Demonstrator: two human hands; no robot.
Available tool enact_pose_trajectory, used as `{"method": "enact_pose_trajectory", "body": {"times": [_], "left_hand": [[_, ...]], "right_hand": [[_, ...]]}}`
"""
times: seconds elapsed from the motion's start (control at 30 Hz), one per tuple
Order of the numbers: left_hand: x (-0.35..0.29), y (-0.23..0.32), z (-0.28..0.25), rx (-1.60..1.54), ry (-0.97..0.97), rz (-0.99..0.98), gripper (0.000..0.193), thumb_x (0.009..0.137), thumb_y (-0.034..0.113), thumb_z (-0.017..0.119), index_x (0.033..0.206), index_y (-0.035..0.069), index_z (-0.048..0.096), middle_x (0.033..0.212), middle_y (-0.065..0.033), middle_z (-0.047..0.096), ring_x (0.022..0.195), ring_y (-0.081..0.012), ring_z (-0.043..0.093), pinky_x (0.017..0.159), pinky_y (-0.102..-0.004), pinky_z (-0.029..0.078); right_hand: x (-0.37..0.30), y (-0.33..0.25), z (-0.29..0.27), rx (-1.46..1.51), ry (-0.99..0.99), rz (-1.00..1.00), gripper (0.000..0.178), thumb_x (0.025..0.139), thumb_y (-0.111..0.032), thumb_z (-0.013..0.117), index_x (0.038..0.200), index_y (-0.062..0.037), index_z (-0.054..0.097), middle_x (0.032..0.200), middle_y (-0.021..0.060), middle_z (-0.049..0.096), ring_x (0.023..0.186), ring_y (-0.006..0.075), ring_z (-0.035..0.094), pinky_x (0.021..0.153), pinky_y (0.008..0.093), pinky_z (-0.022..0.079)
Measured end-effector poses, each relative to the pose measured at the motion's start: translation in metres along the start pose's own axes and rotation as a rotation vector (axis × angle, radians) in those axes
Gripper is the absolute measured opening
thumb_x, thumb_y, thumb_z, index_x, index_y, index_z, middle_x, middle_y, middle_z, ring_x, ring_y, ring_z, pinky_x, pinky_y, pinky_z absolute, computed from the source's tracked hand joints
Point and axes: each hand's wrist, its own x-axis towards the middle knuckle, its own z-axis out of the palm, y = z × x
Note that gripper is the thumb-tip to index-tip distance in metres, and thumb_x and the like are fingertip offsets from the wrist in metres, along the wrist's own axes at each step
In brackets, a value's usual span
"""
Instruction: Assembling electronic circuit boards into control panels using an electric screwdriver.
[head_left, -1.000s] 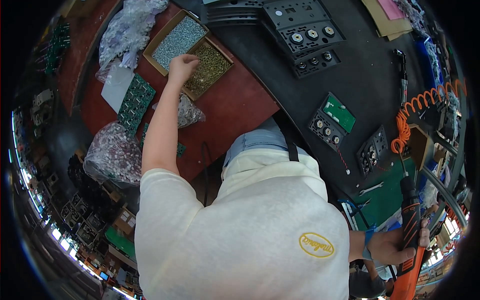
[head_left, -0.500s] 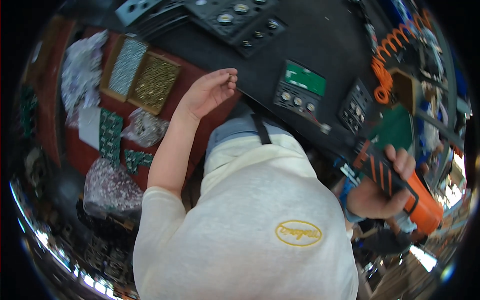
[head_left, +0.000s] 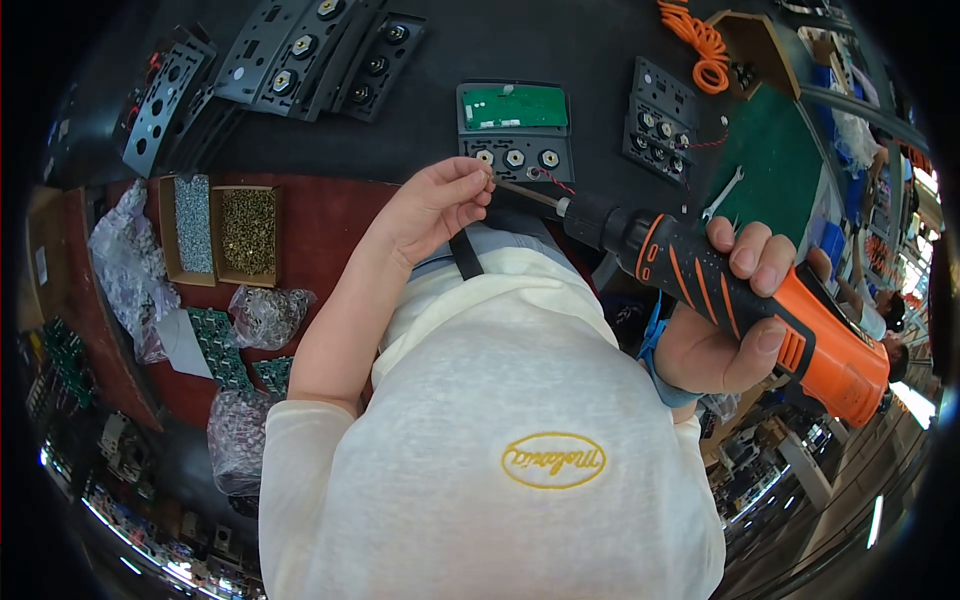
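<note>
Orange and black plastic fills your right hand [head_left: 740, 305]: its fingers and thumb are clamped round the body of the orange-and-black power screwdriver [head_left: 690, 275], which tilts so that its nose points toward your left hand [head_left: 432, 212]. Your left thumb and forefinger are pinched together at the tip of the slim steel bit [head_left: 525, 192]; whether a small fastener sits between them, you cannot tell from here.

Just beyond the bit lies the dark grey panel with three hexagonal nuts [head_left: 515, 138], a green circuit board [head_left: 515, 107] on its far half and a twisted red wire [head_left: 556, 181] at its near right corner. It sits close to the near edge of the black tabletop [head_left: 440, 110]. You have a stretch of that top on both sides of it: leftward to the leaning stack of dark grey panels [head_left: 325, 58], rightward to a second dark grey panel assembly [head_left: 655, 110]. Past that, a steel wrench [head_left: 724, 192] lies on the green mat [head_left: 765, 160].

On your left, the red tabletop [head_left: 325, 225] spreads between your forearm and two cardboard trays, one of silver-coloured hardware [head_left: 193, 225], one of brass-coloured hardware [head_left: 249, 232].
</note>
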Motion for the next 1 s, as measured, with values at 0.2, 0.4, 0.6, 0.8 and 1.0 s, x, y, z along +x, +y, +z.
{"method": "enact_pose_trajectory", "body": {"times": [0.2, 0.4, 0.6, 0.8, 1.0], "left_hand": [[0.002, -0.003, 0.008, 0.078, 0.022, -0.035, 0.013, 0.086, 0.007, 0.062, 0.098, 0.001, 0.062, 0.085, -0.006, 0.062, 0.073, -0.0101, 0.061, 0.066, -0.0226, 0.054], [0.004, -0.004, 0.015, 0.156, 0.027, -0.041, 0.013, 0.086, 0.006, 0.062, 0.096, -0.001, 0.063, 0.084, -0.0069, 0.063, 0.072, -0.0109, 0.061, 0.065, -0.0236, 0.054], [0.008, -0.003, 0.024, 0.29, 0.07, -0.06, 0.014, 0.084, 0.007, 0.063, 0.095, -0.001, 0.063, 0.082, -0.0076, 0.064, 0.072, -0.0115, 0.062, 0.065, -0.0235, 0.053], [0.014, -0.003, 0.028, 0.362, 0.048, -0.073, 0.014, 0.082, 0.007, 0.066, 0.093, -0.001, 0.064, 0.081, -0.0076, 0.064, 0.072, -0.0125, 0.062, 0.064, -0.0234, 0.052], [0.027, 0.001, 0.031, 0.408, -0.018, -0.123, 0.014, 0.081, 0.008, 0.067, 0.091, -0.002, 0.065, 0.078, -0.0076, 0.064, 0.069, -0.0125, 0.061, 0.063, -0.0242, 0.052]], "right_hand": [[-0.004, -0.004, -0.013, 0.025, 0.048, 0.021, 0.067, 0.075, -0.026, 0.075, 0.131, -0.0136, 0.04, 0.088, 0.003, 0.056, 0.086, 0.0192, 0.054, 0.084, 0.0411, 0.044], [-0.008, -0.007, -0.023, 0.043, 0.076, 0.018, 0.068, 0.074, -0.026, 0.076, 0.131, -0.0144, 0.04, 0.088, 0.0032, 0.056, 0.087, 0.0193, 0.055, 0.083, 0.041, 0.044], [-0.008, -0.011, -0.033, 0.073, 0.008, 0.0, 0.063, 0.076, -0.023, 0.072, 0.128, -0.0127, 0.039, 0.088, 0.0027, 0.053, 0.087, 0.0182, 0.051, 0.084, 0.0406, 0.04], [-0.006, -0.013, -0.037, 0.045, -0.02, -0.002, 0.058, 0.078, -0.023, 0.068, 0.126, -0.011, 0.038, 0.087, 0.0017, 0.049, 0.087, 0.0162, 0.048, 0.085, 0.0394, 0.037], [0.002, -0.011, -0.048, 0.07, 0.015, 0.018, 0.062, 0.076, -0.021, 0.071, 0.128, -0.0111, 0.038, 0.086, 0.0025, 0.052, 0.083, 0.0177, 0.051, 0.081, 0.0396, 0.041]]}}
